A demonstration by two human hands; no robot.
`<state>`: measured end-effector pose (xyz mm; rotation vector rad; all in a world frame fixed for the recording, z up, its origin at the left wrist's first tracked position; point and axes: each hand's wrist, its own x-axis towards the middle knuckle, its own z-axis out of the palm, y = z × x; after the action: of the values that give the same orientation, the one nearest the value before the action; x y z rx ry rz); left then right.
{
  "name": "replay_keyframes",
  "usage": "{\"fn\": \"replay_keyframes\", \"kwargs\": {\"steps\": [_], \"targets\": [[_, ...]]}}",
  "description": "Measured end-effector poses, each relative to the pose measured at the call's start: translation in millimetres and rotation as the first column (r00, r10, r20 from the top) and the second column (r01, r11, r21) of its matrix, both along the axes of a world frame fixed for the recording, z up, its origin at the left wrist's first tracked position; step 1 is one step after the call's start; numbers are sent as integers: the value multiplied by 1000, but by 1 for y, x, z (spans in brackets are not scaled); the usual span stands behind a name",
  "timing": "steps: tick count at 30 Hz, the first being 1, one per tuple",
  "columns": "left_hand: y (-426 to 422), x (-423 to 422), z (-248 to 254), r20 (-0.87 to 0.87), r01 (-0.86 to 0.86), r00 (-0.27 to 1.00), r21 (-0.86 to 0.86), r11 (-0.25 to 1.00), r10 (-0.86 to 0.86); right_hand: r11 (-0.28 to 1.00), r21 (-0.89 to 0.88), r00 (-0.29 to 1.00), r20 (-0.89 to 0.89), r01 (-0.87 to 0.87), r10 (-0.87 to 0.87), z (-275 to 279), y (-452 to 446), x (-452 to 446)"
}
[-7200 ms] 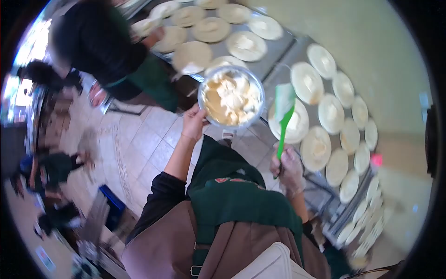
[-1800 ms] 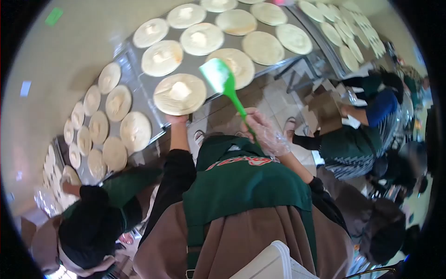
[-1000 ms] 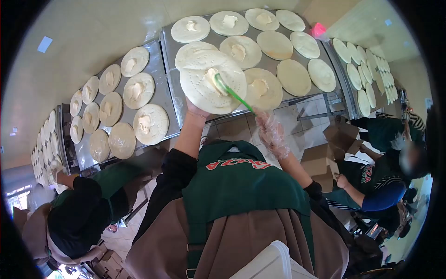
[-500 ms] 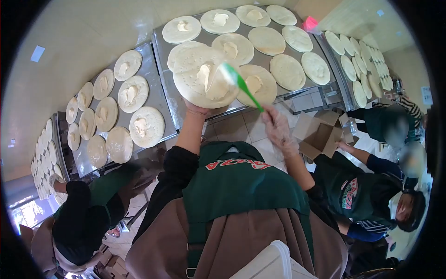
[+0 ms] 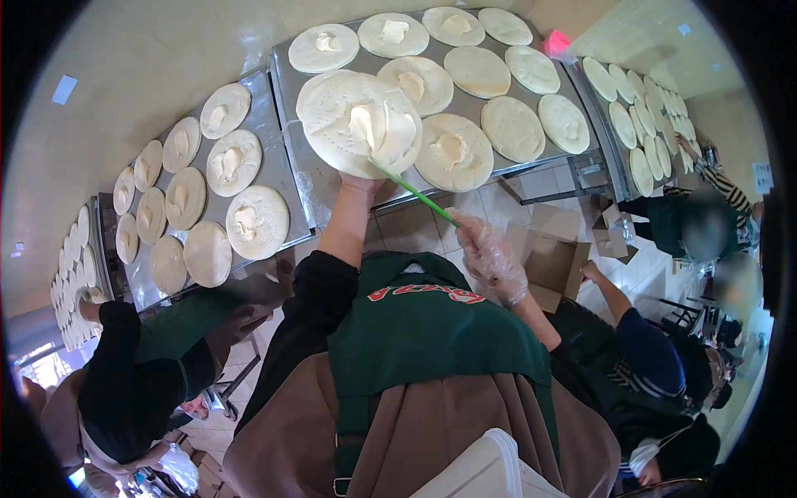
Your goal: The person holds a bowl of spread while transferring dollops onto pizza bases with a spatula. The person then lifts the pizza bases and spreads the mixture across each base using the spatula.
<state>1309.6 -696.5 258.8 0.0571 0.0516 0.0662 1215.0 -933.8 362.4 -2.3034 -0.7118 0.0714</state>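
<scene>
My left hand (image 5: 363, 185) supports a pale round pizza base (image 5: 328, 124) from below, above the metal table's near edge. Most of its fingers are hidden beneath the base. A lump of creamy white spread (image 5: 362, 126) sits on top. In a clear plastic glove, my right hand (image 5: 491, 259) grips the green handle of a spatula (image 5: 419, 195). The spatula's head lies against the base by the spread, hard to tell apart from it. Just right of the held base, another base (image 5: 453, 158) with a dollop of spread rests on the table.
More bases lie on the metal table (image 5: 320, 203) and on a left table (image 5: 282, 187); many carry dollops. A pink object (image 5: 557, 43) stands at the far corner. Co-workers are on both sides; the right one's hand touches an open cardboard box (image 5: 552, 270).
The spatula and my right hand have moved left and down, bringing the spatula's head onto the held base. That base has shifted slightly up and left. The co-worker's cardboard box has moved lower.
</scene>
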Motion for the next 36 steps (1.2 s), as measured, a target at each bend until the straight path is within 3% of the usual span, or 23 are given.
{"fn": "replay_keyframes", "kwargs": {"steps": [1,2,3,4,8,10,14,16,20,22,23,25,26,28,29,32,34,36], "targets": [[-4,-1,13,-209,-80,970,211,974,125,1000,0,1000,3,0,0,4,-1,4],[-2,-2,11,-204,-79,971,209,975,123,996,50,995,-73,75,-71,9,-1,10],[2,-4,11,-36,-23,999,40,999,25,984,93,979,-153,153,-138,11,-2,17],[4,-5,10,147,63,988,-118,991,-45,974,113,980,-39,197,-194,6,-2,25],[1,-4,20,264,104,963,-191,976,-51,943,2,923,-204,333,-326,0,9,34],[-3,3,15,76,8,997,-91,996,-1,959,63,957,-112,276,-268,-23,13,24],[-4,4,16,114,50,993,-73,996,-41,974,110,966,-193,197,-173,-5,18,6],[-5,4,7,-141,45,990,224,973,-14,987,150,985,-169,56,-30,11,19,5],[-10,7,2,-83,33,996,287,957,-10,985,174,990,-139,-11,36,16,17,16],[-14,7,8,-87,-72,992,192,979,90,967,128,963,-187,219,-193,12,17,28],[-15,5,18,-83,-71,993,192,979,89,967,129,964,-184,220,-194,14,18,36],[-14,-1,39,83,-52,995,38,998,49,952,108,958,-37,288,-285,19,23,47],[-15,-1,40,83,-48,996,38,998,45,951,108,957,-37,291,-289,16,24,46],[-15,-1,41,302,94,953,-183,979,-35,958,89,956,-140,272,-258,4,24,42],[-14,1,37,305,94,952,-183,979,-34,959,90,957,-138,270,-257,0,24,41],[-14,4,23,186,80,981,-111,991,-59,973,163,983,-117,162,-144,-5,22,34],[-17,6,19,-95,-20,995,167,986,36,984,141,984,-155,108,-86,1,23,30],[-18,5,14,-64,24,998,117,993,-17,982,175,984,-170,75,-45,10,25,26]]}}
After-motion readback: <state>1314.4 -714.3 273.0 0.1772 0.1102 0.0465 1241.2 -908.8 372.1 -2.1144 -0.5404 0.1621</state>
